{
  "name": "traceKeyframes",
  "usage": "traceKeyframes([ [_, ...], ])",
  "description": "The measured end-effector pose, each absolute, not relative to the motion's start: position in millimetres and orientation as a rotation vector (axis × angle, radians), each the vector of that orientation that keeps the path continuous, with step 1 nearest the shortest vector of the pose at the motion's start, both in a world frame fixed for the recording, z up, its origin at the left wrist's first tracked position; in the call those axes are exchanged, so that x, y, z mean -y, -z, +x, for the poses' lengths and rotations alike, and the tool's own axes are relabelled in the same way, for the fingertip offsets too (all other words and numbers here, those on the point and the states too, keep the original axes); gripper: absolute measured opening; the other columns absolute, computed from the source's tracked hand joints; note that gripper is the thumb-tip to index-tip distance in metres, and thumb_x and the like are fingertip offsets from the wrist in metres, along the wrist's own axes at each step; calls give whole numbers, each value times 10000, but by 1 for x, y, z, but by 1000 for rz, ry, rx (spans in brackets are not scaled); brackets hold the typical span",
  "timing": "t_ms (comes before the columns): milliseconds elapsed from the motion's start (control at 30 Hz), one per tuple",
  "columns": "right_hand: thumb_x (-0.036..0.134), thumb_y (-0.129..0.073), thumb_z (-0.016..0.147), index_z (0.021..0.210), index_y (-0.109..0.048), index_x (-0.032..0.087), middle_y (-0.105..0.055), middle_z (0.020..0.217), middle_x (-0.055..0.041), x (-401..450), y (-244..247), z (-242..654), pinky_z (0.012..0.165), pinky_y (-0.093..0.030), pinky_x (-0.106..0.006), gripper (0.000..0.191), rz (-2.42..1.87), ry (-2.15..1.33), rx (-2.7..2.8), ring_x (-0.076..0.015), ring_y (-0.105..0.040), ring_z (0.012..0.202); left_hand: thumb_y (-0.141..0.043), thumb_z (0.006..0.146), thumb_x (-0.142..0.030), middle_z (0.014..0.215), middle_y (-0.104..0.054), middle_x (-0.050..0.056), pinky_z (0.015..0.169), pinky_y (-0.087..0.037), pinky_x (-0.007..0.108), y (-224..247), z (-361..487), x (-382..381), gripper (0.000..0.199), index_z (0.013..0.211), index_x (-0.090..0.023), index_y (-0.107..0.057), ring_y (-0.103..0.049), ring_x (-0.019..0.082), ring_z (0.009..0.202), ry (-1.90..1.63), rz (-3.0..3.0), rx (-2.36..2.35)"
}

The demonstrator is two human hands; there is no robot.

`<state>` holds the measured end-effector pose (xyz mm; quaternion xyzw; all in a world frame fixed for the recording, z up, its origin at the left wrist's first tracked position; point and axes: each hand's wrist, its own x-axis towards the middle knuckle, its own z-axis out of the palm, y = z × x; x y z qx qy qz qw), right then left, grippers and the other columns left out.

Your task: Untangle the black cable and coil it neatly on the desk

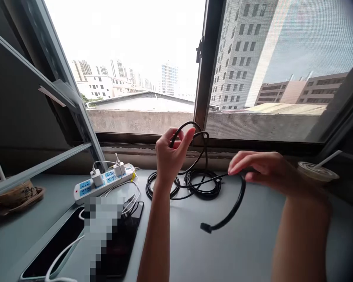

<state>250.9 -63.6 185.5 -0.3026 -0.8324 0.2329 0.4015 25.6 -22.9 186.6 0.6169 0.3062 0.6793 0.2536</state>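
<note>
Raised in front of the window frame, my left hand (173, 150) is closed round loops of a black cable (206, 147). To the right, my right hand (259, 166) pinches a stretch of the same black cable. From its fingers a thicker black end (233, 209) curves down and left to a dark plug. Two coiled parts of black cable lie below on the grey table, one (204, 186) between my hands and another (151, 186) partly behind my left wrist. Strands run between the coils and up to my hands.
A white power strip (85, 188) with blue sockets and white chargers sits at the left. White cables trail over dark-screened devices (129, 235) near a pixelated patch. A lidded cup with a straw (317, 170) stands far right. A brown pot (17, 194) sits far left.
</note>
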Motion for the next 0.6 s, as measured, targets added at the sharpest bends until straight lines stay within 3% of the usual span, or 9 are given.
traceKeyframes([
  [167,467,-568,828,1183,-563,255,-610,1077,-55,43,-178,246,820,-497,-323,413,-893,-375,1678,-190,-581,978,-592,783,-448,441,-224,-75,363,-107,246,-192,20,34,435,499,-191,-387,-203,41,363,-2031,1608,-735],
  [300,509,-417,900,1179,-584,226,-568,1212,-66,34,-173,237,952,-424,-346,431,-889,-569,1827,-202,-507,1142,-591,783,-436,403,-267,-64,365,-136,247,-193,19,36,502,418,-178,-364,-233,38,353,-2136,1609,-796],
  [367,521,-380,911,1150,-609,220,-612,1141,-66,41,-176,228,954,-422,-349,448,-745,-791,1945,-200,-555,1083,-571,795,-444,390,-284,-59,369,-158,243,-191,23,34,532,396,-174,-345,-246,39,355,-2126,1622,-823],
  [433,588,-317,899,1124,-627,206,-671,941,-67,52,-181,220,836,-491,-337,541,-599,-1024,1997,-193,-640,879,-540,819,-434,381,-298,-53,380,-184,240,-189,30,30,545,385,-172,-340,-264,44,363,-2115,1643,-853],
  [500,678,-255,859,1119,-625,182,-656,700,-50,65,-185,215,598,-525,-290,671,-554,-1173,1977,-168,-638,594,-501,848,-417,375,-315,-47,393,-214,240,-185,38,28,548,383,-173,-344,-280,49,371,-2100,1665,-880],
  [600,648,-437,819,1124,-585,206,-551,480,19,84,-188,214,276,-330,-201,557,-685,-1153,1871,-103,-435,272,-435,881,-418,386,-334,-41,411,-257,244,-181,49,27,546,399,-182,-335,-303,60,384,-2070,1636,-882],
])
